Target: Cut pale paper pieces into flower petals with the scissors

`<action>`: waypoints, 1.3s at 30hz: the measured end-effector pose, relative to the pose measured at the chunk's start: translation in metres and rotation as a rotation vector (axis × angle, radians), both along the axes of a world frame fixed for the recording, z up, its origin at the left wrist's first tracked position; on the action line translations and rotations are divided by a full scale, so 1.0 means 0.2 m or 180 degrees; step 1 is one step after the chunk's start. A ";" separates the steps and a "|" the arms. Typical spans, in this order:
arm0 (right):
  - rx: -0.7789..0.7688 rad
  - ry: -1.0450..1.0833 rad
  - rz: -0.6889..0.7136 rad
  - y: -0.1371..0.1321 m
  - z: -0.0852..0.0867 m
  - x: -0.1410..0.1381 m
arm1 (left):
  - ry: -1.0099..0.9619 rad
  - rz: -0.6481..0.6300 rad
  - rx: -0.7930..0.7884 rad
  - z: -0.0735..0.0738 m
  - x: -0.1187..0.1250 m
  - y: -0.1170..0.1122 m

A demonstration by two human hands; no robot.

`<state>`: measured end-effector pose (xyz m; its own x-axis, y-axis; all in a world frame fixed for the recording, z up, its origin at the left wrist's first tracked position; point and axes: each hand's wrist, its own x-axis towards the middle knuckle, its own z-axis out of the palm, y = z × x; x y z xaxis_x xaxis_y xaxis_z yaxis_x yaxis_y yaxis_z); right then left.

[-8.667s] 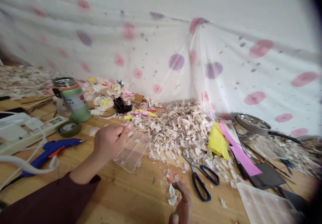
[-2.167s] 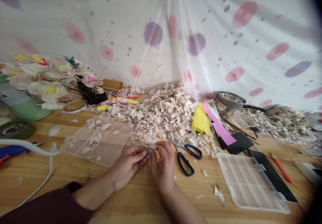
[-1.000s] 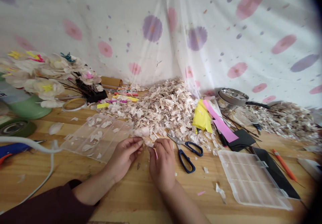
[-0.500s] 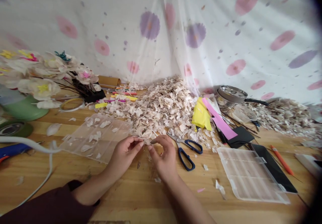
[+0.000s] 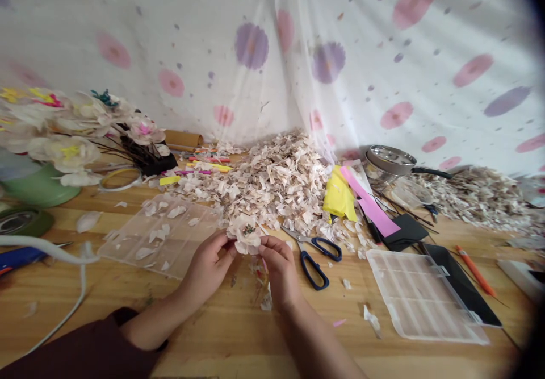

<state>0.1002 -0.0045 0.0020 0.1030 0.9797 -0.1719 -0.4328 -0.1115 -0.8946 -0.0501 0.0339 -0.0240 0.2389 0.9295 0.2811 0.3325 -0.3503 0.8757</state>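
Observation:
Between my hands, a pale handmade flower point(image 5: 246, 233) with a dark greenish centre faces up, held just in front of a heap of dry whitish petals point(image 5: 281, 177). My left hand point(image 5: 210, 262) pinches its left edge between thumb and fingers. From the other side, my right hand point(image 5: 279, 271) grips the flower's right edge, fingers bent. Blue-handled scissors point(image 5: 314, 259) lie partly spread beside my right hand. Left of my hands is a clear plastic lid point(image 5: 140, 237) with loose petals on it.
A clear compartment box point(image 5: 426, 299) and a dark tablet point(image 5: 464, 282) lie at right, near an orange pen-like tool point(image 5: 476, 271). Yellow paper point(image 5: 339, 194) and a pink strip point(image 5: 374, 208) sit behind the scissors. Finished flowers point(image 5: 70, 149) and a white cable point(image 5: 46, 245) are at left.
The flower has been turned up so its open face and dark centre now show; before, only a pale edge showed between my fingertips. My right fingers have shifted along its edge.

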 end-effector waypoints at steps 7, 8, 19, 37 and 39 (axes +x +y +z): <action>-0.0061 -0.0159 0.0172 0.00 0.01 0.00 | 0.0018 -0.0096 0.0041 0.03 0.01 -0.01; -0.0059 -0.0200 0.0200 0.00 0.01 0.00 | 0.0026 -0.0095 0.0046 0.03 0.01 -0.02; -0.0057 -0.0264 0.0362 0.01 0.01 0.00 | -0.0457 -0.0247 -0.0808 0.07 0.04 -0.02; -0.0114 0.0045 0.0496 0.01 0.05 -0.02 | 0.0092 -0.0120 0.0246 0.09 0.03 -0.03; -0.0070 0.0030 0.0534 0.01 0.06 -0.02 | 0.0065 -0.0127 0.0176 0.08 0.03 -0.03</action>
